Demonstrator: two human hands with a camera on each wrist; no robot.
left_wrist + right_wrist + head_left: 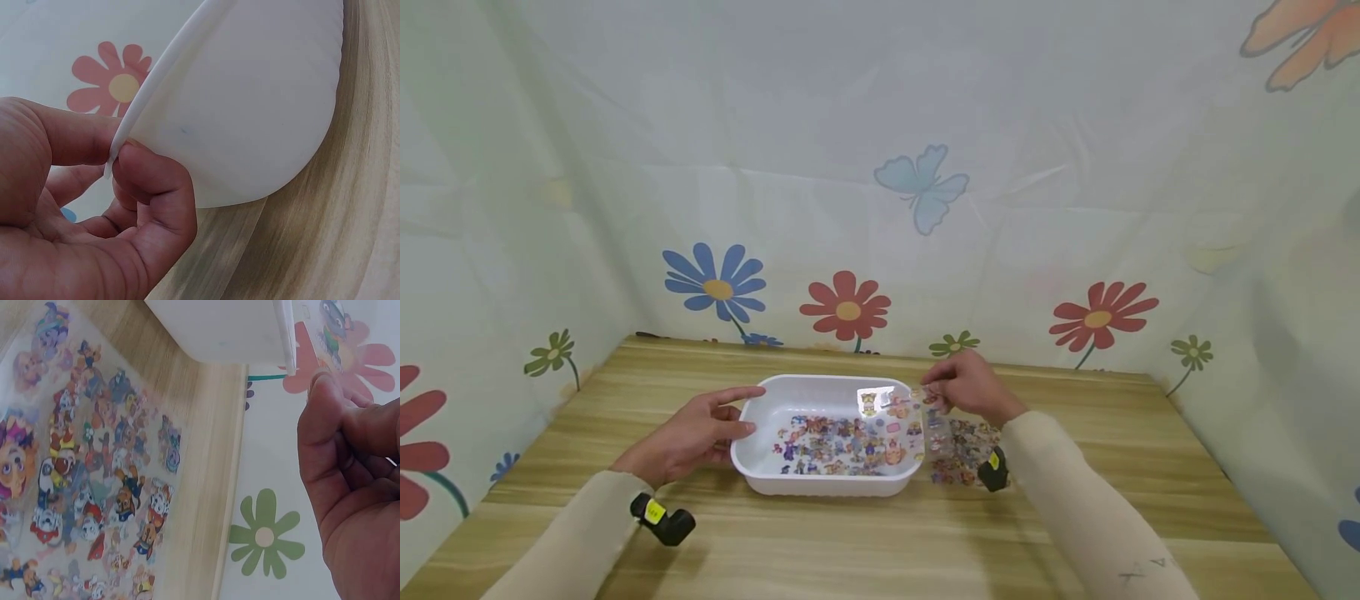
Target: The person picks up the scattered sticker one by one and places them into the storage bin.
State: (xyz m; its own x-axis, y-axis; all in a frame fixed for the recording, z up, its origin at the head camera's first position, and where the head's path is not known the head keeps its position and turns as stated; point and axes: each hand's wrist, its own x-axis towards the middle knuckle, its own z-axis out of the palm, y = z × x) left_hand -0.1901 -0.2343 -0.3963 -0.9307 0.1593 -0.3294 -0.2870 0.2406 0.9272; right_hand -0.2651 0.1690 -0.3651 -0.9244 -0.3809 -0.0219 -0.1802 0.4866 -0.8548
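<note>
A white plastic basin (820, 486) sits on the table, with colourful cartoon stickers (827, 446) spread over its bottom. My left hand (696, 433) holds the basin's left end. In the left wrist view, thumb and index finger of the left hand (75, 250) pinch the rim of the basin (250, 106). Over the basin's right end, my right hand (970, 387) pinches the edge of a clear sticker sheet (893, 429), which slants down across the rim. In the right wrist view, only a corner of that sheet (331, 337) shows above the right hand (356, 475).
More clear sticker sheets (962, 454) lie overlapping on the table right of the basin, under my right forearm; they (94, 481) fill the right wrist view's left side. The wooden table (820, 550) ends at a flower-printed cloth wall (985, 275) behind and at both sides.
</note>
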